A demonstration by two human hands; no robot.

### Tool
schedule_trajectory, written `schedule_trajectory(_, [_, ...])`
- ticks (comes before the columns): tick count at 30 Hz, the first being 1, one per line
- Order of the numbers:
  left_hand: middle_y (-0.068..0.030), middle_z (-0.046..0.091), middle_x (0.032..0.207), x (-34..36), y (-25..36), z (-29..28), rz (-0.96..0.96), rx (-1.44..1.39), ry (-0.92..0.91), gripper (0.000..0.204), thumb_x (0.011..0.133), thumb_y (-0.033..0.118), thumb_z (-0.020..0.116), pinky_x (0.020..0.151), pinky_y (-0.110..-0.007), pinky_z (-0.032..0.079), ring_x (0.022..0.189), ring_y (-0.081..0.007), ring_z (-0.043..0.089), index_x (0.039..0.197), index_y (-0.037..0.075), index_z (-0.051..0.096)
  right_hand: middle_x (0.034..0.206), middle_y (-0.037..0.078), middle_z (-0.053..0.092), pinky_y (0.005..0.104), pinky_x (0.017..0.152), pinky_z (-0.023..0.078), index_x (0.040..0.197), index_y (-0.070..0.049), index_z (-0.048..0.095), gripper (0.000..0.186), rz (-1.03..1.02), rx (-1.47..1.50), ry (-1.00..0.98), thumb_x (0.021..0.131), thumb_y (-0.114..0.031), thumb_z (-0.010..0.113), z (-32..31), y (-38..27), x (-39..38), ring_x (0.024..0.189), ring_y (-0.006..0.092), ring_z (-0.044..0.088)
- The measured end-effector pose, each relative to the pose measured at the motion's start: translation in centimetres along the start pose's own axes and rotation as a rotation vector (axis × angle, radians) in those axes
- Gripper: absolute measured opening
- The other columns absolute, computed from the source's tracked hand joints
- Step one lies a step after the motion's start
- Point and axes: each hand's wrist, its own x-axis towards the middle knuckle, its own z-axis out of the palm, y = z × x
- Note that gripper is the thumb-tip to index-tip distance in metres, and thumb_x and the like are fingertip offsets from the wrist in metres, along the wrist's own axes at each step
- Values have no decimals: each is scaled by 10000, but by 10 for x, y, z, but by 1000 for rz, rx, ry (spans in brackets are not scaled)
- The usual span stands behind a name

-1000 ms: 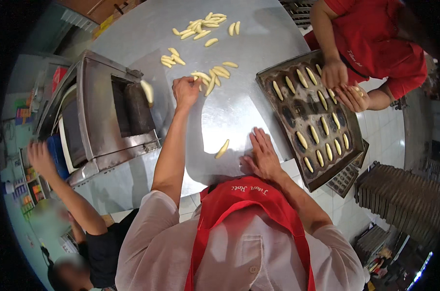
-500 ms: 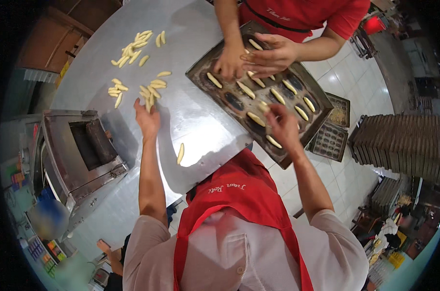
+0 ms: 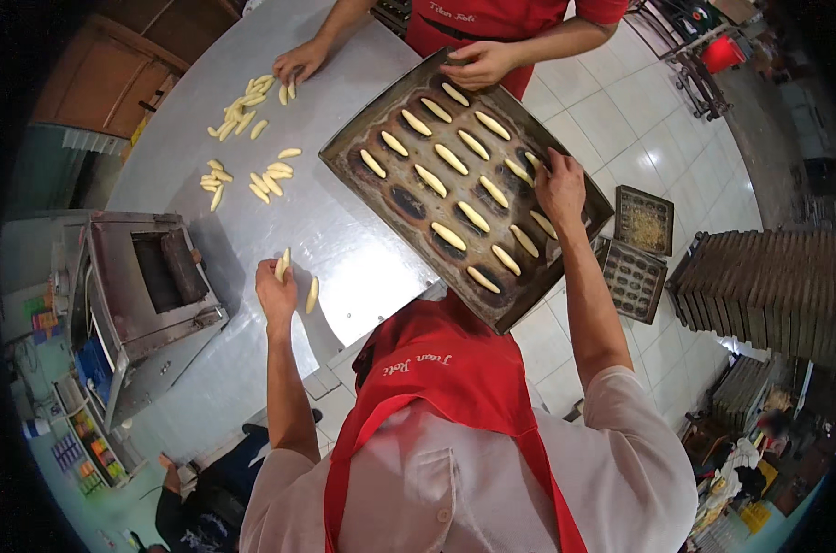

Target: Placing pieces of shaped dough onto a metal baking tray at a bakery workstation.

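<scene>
Finger-shaped pale dough pieces lie in rows in the hollows of a large dark baking tray [image 3: 407, 201], which reaches past the table's right edge. My right hand [image 3: 562, 192] is over the tray's right side, its fingers closed on a dough piece [image 3: 532, 160] at a hollow. Low over the metal table, my left hand [image 3: 276, 293] grips dough pieces [image 3: 282, 264]; how many is partly hidden by the fingers. One loose dough piece [image 3: 312, 295] lies just right of that hand. Farther off are small heaps of dough pieces [image 3: 273, 175].
Across the table, a co-worker's hand [image 3: 300, 63] touches dough pieces by the far heap [image 3: 238, 112]; the other hand [image 3: 482, 64] rests at the tray's far rim. A metal box-like machine [image 3: 151, 286] stands left. Stacked trays [image 3: 759, 290] and two moulded trays [image 3: 646, 219] are at right.
My left hand has drawn nearer with dough pieces from the heap. My right hand has moved up and right across the tray. The co-worker's hands have left the tray's middle; more hollows hold dough.
</scene>
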Motion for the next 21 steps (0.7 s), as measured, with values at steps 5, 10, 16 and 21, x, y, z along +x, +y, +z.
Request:
schedule_trajectory(5, [-102, 685, 999, -8, 12, 1, -341, -417, 15, 328, 970, 100, 684, 785, -336, 531, 904, -172, 665, 1269, 3, 591, 979, 137, 649, 476, 872, 509, 1148, -93, 716, 243, 23, 45, 70, 921, -173, 682, 24, 0, -1, 966, 359, 627])
schedule_trajectory(10, [-48, 661, 1062, -17, 50, -2, -520, -1001, -144, 249, 1013, 84, 632, 821, -319, 520, 922, -137, 629, 1258, 50, 600, 1030, 140, 670, 467, 798, 485, 1093, -99, 737, 226, -62, -176, 40, 876, -151, 708, 8, -25, 6, 982, 355, 631])
schedule_trajectory(16, [-102, 676, 1188, -41, 113, 8, -503, -1329, -333, 329, 1036, 90, 574, 901, -389, 565, 1051, -200, 664, 1357, 19, 591, 963, 189, 731, 449, 844, 552, 1097, -7, 707, 307, -71, 807, -460, 918, -254, 742, -27, -217, -82, 901, 357, 706])
schedule_trajectory(21, [-66, 723, 1099, -49, 108, -13, -230, -979, -245, 266, 1039, 35, 551, 846, -300, 544, 973, -167, 676, 1283, 32, 657, 1084, 185, 703, 444, 812, 551, 1212, -23, 689, 308, -146, 775, -481, 919, -117, 700, 6, -273, -129, 960, 369, 689])
